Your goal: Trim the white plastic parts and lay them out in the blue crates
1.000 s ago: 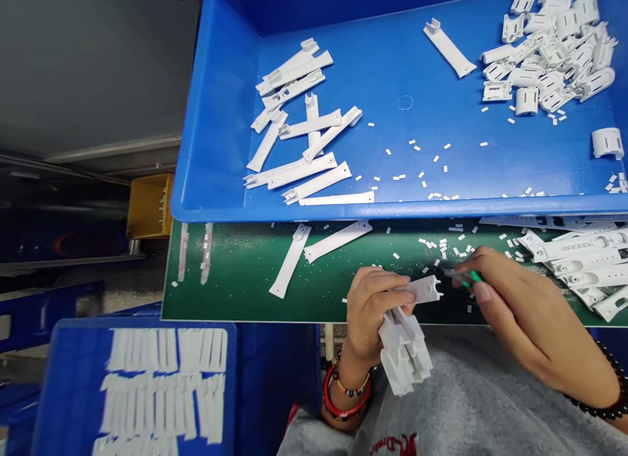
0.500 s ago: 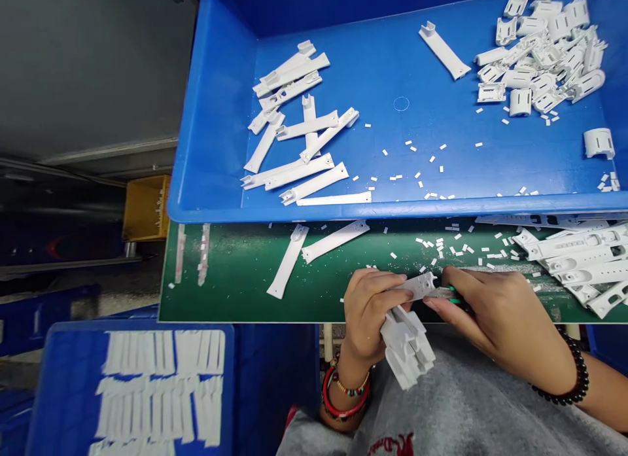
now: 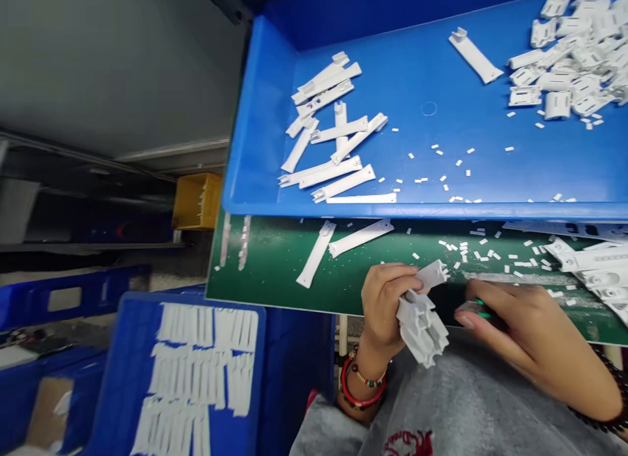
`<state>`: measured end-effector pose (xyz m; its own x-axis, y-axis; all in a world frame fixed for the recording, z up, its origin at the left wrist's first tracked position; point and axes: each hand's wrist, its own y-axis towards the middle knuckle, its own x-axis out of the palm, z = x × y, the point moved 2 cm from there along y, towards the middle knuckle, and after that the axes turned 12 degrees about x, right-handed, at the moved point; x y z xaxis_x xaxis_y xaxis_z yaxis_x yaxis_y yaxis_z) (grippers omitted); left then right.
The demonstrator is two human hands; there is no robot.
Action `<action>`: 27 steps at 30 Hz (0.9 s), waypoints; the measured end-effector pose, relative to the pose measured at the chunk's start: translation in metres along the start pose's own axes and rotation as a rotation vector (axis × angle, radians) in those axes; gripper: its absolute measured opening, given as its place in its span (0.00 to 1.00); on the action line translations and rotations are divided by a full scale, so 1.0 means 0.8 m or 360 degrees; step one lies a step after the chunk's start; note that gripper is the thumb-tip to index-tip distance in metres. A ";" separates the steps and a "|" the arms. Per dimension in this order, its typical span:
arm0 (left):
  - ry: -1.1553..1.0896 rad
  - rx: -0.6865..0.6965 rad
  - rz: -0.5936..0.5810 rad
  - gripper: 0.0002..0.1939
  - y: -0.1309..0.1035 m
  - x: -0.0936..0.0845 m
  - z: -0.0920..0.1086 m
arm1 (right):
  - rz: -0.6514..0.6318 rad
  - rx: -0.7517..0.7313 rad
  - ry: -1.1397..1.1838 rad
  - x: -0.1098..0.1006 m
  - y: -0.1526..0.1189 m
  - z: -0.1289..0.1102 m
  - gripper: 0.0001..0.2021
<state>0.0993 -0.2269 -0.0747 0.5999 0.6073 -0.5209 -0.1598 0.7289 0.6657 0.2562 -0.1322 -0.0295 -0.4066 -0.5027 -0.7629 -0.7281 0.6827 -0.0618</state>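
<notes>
Several white plastic parts point(image 3: 422, 328) are bunched in my left hand point(image 3: 385, 305), their ends hanging toward my lap. One more white piece point(image 3: 433, 276) sticks out past its fingers to the right, over the green bench edge. My right hand point(image 3: 520, 325) is closed around a small dark tool with green marks point(image 3: 482, 308); its tip is blurred. A gap separates the tool from the white pieces. Two long white parts point(image 3: 362, 237) point(image 3: 316, 254) lie on the green bench point(image 3: 275, 260) left of my hands.
Beyond the bench edge stands a blue tray point(image 3: 407, 210) with long white parts point(image 3: 343, 181) and a pile of short curved ones point(image 3: 558, 105). White scraps dot both surfaces. More parts lie at right point(image 3: 598, 260). Lower left, a blue crate point(image 3: 262, 338) holds rows of white strips.
The view has shifted left, so the scene sits further right. My right hand with the tool has drawn away from the white piece in my left hand, opening a gap.
</notes>
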 end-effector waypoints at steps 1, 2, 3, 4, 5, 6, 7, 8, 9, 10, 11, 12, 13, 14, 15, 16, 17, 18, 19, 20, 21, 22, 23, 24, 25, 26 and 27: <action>0.0105 -0.0006 -0.0001 0.03 0.000 -0.005 -0.005 | -0.0005 0.0021 0.0044 -0.001 -0.002 0.003 0.21; 0.0233 -0.0007 -0.0020 0.04 0.000 -0.011 -0.011 | 0.0017 0.0052 0.0074 -0.002 -0.004 0.007 0.19; 0.0375 -0.0010 -0.0061 0.05 0.000 -0.018 -0.019 | 0.0050 0.0087 0.0092 -0.003 -0.006 0.011 0.18; 0.0511 -0.0020 -0.0121 0.06 0.000 -0.026 -0.026 | 0.0079 0.0115 0.0105 -0.003 -0.007 0.016 0.17; 0.0627 -0.0037 -0.0183 0.07 0.001 -0.034 -0.033 | 0.0094 0.0138 0.0114 -0.004 -0.008 0.019 0.17; 0.0702 -0.0062 -0.0235 0.09 0.002 -0.041 -0.039 | 0.0099 0.0152 0.0121 -0.004 -0.009 0.022 0.16; 0.0726 -0.0092 -0.0268 0.11 0.003 -0.047 -0.043 | 0.0098 0.0161 0.0124 -0.003 -0.009 0.023 0.15; 0.0706 -0.0120 -0.0280 0.12 0.004 -0.050 -0.045 | 0.0098 0.0168 0.0123 -0.002 -0.009 0.023 0.15; 0.0653 -0.0138 -0.0273 0.14 0.005 -0.052 -0.045 | 0.0102 0.0178 0.0115 -0.002 -0.009 0.023 0.14; 0.0597 -0.0145 -0.0253 0.14 0.007 -0.051 -0.044 | 0.0114 0.0191 0.0104 -0.001 -0.008 0.022 0.13; 0.0558 -0.0140 -0.0232 0.14 0.009 -0.049 -0.042 | 0.0130 0.0202 0.0091 0.000 -0.007 0.021 0.12; 0.0545 -0.0121 -0.0220 0.12 0.010 -0.045 -0.040 | 0.0146 0.0207 0.0080 0.001 -0.005 0.019 0.12; 0.0559 -0.0101 -0.0212 0.11 0.012 -0.040 -0.038 | 0.0156 0.0212 0.0072 0.002 -0.004 0.018 0.11; 0.0581 -0.0088 -0.0205 0.10 0.013 -0.036 -0.036 | 0.0162 0.0213 0.0069 0.003 -0.004 0.018 0.11; 0.0590 -0.0095 -0.0196 0.09 0.014 -0.032 -0.035 | 0.0164 0.0212 0.0071 0.003 -0.003 0.017 0.11; 0.0568 -0.0120 -0.0177 0.11 0.016 -0.030 -0.033 | 0.0164 0.0211 0.0073 0.002 -0.003 0.018 0.10; 0.0503 -0.0159 -0.0139 0.12 0.017 -0.029 -0.031 | 0.0166 0.0212 0.0076 0.002 -0.003 0.018 0.10; 0.0400 -0.0193 -0.0082 0.15 0.018 -0.028 -0.028 | 0.0168 0.0217 0.0079 0.001 -0.003 0.018 0.10; 0.0265 -0.0214 -0.0018 0.16 0.020 -0.028 -0.023 | 0.0159 0.0225 0.0087 0.001 -0.003 0.018 0.10; 0.0110 -0.0222 0.0069 0.16 0.021 -0.027 -0.018 | 0.0129 0.0233 0.0100 0.001 -0.003 0.017 0.10; -0.0056 -0.0228 0.0161 0.16 0.022 -0.027 -0.014 | 0.0075 0.0240 0.0116 0.003 -0.002 0.015 0.10; -0.0214 -0.0238 0.0246 0.14 0.022 -0.026 -0.009 | -0.0006 0.0242 0.0134 0.006 0.000 0.012 0.10; -0.0351 -0.0255 0.0303 0.13 0.022 -0.024 -0.005 | -0.0109 0.0241 0.0152 0.010 0.002 0.009 0.10; -0.0450 -0.0284 0.0332 0.12 0.022 -0.022 -0.002 | -0.0215 0.0241 0.0175 0.016 0.005 0.006 0.10; -0.0500 -0.0318 0.0337 0.11 0.020 -0.020 0.000 | -0.0303 0.0241 0.0208 0.021 0.008 0.003 0.11; -0.0511 -0.0334 0.0325 0.10 0.019 -0.019 0.002 | -0.0352 0.0244 0.0254 0.025 0.011 0.000 0.11; -0.0494 -0.0333 0.0311 0.08 0.017 -0.019 0.004 | -0.0356 0.0251 0.0313 0.029 0.013 -0.001 0.10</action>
<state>0.0903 -0.2274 -0.0557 0.7452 0.6395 -0.1888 -0.4303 0.6775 0.5966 0.2385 -0.1371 -0.0470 -0.3565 -0.7314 -0.5813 -0.7232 0.6100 -0.3240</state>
